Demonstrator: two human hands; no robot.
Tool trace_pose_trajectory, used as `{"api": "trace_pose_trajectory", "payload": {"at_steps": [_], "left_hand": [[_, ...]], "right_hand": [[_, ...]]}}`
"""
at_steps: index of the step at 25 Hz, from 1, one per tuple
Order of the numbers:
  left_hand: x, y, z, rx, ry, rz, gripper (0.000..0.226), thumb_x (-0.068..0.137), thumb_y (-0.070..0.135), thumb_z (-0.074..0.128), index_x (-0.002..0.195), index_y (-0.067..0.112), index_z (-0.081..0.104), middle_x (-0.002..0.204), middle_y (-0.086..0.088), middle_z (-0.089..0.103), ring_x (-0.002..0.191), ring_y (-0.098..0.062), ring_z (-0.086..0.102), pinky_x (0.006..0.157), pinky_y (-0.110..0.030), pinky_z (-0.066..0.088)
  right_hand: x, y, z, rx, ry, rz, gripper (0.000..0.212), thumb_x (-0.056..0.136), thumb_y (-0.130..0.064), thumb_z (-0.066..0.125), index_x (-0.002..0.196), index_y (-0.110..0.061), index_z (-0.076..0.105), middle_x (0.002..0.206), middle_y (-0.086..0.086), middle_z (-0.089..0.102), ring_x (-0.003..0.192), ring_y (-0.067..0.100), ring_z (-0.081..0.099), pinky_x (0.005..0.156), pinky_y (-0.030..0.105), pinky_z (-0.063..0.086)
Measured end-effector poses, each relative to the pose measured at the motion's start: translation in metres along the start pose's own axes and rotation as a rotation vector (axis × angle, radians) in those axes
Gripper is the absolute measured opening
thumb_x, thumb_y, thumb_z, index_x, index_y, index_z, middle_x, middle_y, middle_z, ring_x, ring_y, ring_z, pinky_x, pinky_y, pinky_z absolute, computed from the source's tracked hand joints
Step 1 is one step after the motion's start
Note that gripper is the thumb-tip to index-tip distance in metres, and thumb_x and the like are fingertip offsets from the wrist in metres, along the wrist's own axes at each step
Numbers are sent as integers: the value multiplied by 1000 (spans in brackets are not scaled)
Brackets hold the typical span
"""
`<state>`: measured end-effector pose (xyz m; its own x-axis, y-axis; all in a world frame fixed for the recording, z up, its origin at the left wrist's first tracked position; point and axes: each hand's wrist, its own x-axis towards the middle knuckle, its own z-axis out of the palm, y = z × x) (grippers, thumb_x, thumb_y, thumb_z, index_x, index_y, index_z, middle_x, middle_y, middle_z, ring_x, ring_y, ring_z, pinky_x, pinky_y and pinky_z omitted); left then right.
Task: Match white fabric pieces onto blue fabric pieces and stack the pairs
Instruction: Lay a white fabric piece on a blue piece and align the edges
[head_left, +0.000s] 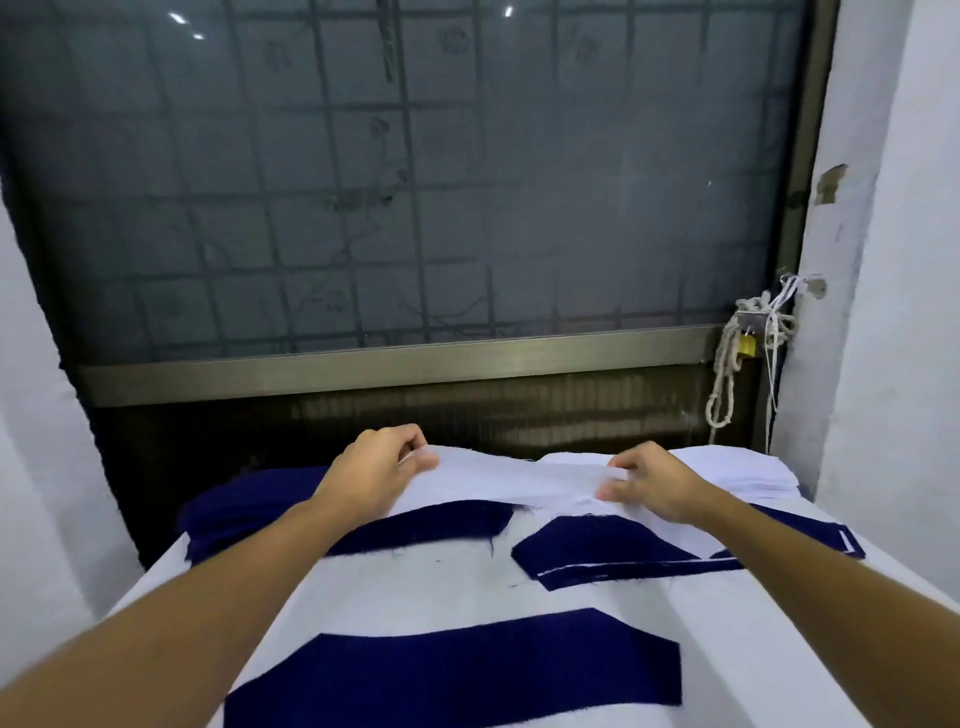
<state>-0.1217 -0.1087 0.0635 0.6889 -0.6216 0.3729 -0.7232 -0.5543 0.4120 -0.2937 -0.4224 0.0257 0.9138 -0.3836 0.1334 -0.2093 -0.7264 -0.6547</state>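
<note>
So, only the head view to go on. Both hands pinch one white strip (519, 478) by its ends. The left hand (382, 467) has the left end between thumb and curled fingers, and the right hand (652, 486) nips the right end. The strip hangs just above the far part of the table (415, 582), in front of the white pile (743, 470) at far right. There's a blue pile (234, 512) at far left.

Three blues lie flat:
- left blue (436, 525), partly under the left arm
- right blue (613, 551), with a thin white edge peeking out
- near blue (457, 660), bare, closest to the camera

What I'd worry about: the strip is limp and sags a bit mid-span, so it could land skewed or creased on whichever blue it's meant for. A forearm dragging over the left blue could shove it out of place. Can't tell if the pinch has one layer or two, and two would mess up the pairing.
</note>
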Motion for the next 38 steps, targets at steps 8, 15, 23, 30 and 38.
{"api": "trace_pose_trajectory", "payload": {"at_steps": [8,15,23,30,38], "left_hand": [[-87,-76,-19,-33,-28,-203,23,96,36,67,76,26,62,55,5,52,50,-7,43,54,-28,35],[-141,-111,17,-103,5,-444,25,98,38,63,86,16,62,78,-1,61,62,-16,55,54,-28,42],[-170,-120,49,72,57,-546,29,100,52,52,84,28,53,81,7,61,71,-13,59,58,-29,42],[-185,-122,67,172,159,-535,27,101,55,44,85,35,53,75,15,61,69,-11,59,59,-29,42],[-188,-123,65,-14,259,-560,24,96,47,62,80,32,52,74,16,61,68,-9,59,57,-30,44]], "right_hand": [[-68,-13,21,-6,-122,86,42,86,-30,78,61,-14,48,61,3,37,60,18,37,58,30,28],[-110,-5,60,70,-82,242,45,89,-31,75,60,-15,44,59,-2,37,57,14,40,56,26,31],[-133,24,105,-42,175,225,50,91,-44,67,66,-17,33,61,0,34,59,19,35,60,35,32],[-133,34,117,-204,309,141,31,89,-33,63,67,-18,47,63,-4,52,66,18,51,58,33,40],[-136,37,120,-176,388,111,33,94,-20,53,63,-18,42,62,-4,49,68,17,47,57,32,37]]}}
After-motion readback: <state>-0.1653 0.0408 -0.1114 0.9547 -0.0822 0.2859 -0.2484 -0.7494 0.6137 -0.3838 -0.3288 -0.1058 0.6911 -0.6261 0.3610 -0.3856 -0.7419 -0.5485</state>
